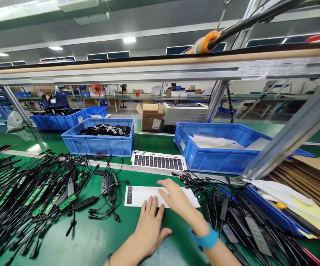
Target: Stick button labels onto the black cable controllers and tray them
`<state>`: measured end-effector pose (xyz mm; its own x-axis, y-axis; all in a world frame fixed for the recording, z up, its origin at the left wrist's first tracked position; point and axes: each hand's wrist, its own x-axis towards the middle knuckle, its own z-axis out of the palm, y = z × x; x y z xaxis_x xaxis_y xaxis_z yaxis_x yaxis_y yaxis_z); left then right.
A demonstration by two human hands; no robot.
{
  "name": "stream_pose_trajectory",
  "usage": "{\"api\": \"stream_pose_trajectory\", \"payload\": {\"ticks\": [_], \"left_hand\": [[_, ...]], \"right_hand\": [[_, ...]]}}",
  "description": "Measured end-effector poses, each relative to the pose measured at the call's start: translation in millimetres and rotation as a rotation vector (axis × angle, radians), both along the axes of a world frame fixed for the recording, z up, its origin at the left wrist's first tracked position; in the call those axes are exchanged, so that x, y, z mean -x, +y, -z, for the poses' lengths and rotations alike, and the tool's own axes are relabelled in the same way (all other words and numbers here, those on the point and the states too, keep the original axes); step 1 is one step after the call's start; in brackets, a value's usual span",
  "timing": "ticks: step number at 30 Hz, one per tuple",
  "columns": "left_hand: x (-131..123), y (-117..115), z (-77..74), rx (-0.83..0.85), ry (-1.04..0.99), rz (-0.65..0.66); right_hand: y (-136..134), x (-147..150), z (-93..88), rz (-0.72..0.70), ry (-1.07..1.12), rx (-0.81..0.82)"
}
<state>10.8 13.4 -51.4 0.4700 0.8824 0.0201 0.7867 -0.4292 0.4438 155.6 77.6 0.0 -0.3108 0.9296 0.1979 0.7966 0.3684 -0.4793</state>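
Note:
A white backing sheet (pixel 142 192) lies on the green bench in front of me, with one black label (pixel 129 195) at its left end. My left hand (pixel 150 225) is flat, its spread fingertips on the sheet's near edge. Over the right part of the sheet is my right hand (pixel 175 197), a blue band on its wrist. Its thumb and forefinger point left and stand apart, with nothing visible between them; the other fingers are partly hidden. Just beyond, more sheets with rows of black labels (pixel 158 161) lie stacked.
Cabled circuit boards (pixel 39 192) cover the left bench, beside black hub-like devices with cables (pixel 108 184). More cabled devices (pixel 255 229) crowd the right. Behind stand a blue bin of black parts (pixel 99 146) and one holding white sheets (pixel 212 159). A person (pixel 54 99) sits far left.

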Motion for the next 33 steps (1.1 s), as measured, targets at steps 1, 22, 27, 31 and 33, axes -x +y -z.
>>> {"api": "stream_pose_trajectory", "payload": {"ticks": [1, 22, 27, 31, 33], "left_hand": [[0, -1, 2.3, -0.017, -0.013, 0.003], [10, 7, -9.2, 0.011, -0.121, 0.015], [12, 5, -1.8, -0.028, -0.163, 0.015], [15, 7, 20.0, -0.031, -0.192, 0.056], [14, 8, 28.4, -0.019, -0.182, 0.051]], "right_hand": [[4, 22, 4.4, -0.049, 0.004, 0.029], [11, 61, 0.3, -0.114, 0.084, 0.160], [28, 93, 12.6, -0.124, 0.003, 0.184], [19, 112, 10.7, -0.172, 0.012, 0.109], [10, 112, 4.3, -0.238, 0.109, 0.050]]}}
